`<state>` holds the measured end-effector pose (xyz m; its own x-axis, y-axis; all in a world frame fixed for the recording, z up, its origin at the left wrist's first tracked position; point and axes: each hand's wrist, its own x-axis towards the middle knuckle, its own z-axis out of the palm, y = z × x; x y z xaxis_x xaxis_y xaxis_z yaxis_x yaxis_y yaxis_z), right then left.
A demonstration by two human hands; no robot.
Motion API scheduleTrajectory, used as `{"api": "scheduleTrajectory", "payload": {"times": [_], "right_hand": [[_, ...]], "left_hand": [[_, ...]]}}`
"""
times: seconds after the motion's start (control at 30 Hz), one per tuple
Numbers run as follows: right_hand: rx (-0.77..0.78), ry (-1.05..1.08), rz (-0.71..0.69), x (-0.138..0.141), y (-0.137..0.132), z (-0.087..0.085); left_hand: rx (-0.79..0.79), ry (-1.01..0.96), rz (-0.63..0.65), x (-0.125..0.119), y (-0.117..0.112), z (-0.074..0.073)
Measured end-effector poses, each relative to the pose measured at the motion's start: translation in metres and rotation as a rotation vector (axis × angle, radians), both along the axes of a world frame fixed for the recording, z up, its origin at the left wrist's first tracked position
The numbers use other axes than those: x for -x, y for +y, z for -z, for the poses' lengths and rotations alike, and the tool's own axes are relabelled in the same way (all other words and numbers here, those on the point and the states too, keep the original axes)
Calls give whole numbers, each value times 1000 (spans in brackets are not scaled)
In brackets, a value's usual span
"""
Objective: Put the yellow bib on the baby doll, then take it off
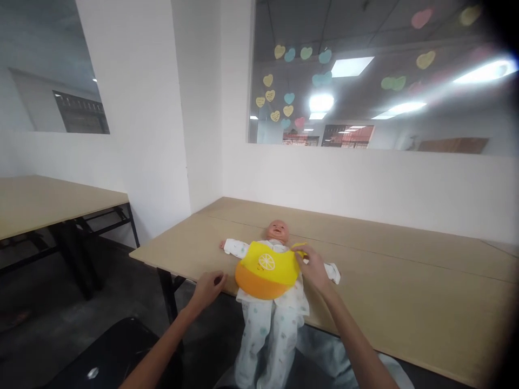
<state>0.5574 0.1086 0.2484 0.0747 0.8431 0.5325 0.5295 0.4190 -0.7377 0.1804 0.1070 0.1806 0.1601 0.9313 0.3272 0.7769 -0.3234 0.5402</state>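
At the near edge of the surface (405,302) lies a baby doll (272,281), legs hanging off, a yellow-and-orange bib (265,270) on its chest. My right hand (311,269) pinches the bib's strap by the doll's neck — I judge the fastening is in hand. My left hand (208,288) rests loosely curled, holding nothing, beside the doll's arm.

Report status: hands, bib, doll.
Right hand pinching yellow bib strap by doll neck. Left hand loosely curled at table edge, holding nothing. Bib lies on doll's chest; nothing blocking.
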Motion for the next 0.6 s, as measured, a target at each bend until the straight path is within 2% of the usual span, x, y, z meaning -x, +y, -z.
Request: {"api": "scheduleTrajectory", "payload": {"times": [0.03,0.1,0.17,0.3,0.37,0.43,0.5,0.6], "right_hand": [[12,-6,20,-2,1,7],[1,-31,62,-2,1,7],[-62,-70,84,2,-1,-9],[-235,-176,54,11,4,-54],[-282,-214,42,12,15,-67],[-282,-224,46,10,28,-68],[-217,-219,69,8,41,-58],[2,-246,117,5,53,-35]], "left_hand": [[-7,7,-5,0,1,1],[-17,14,-16,0,2,3],[-18,9,-20,0,3,5],[-12,0,-28,1,5,7],[-7,2,-28,2,5,8],[3,0,-22,2,6,8],[14,-2,-18,2,6,9],[15,4,-18,3,5,8]]}}
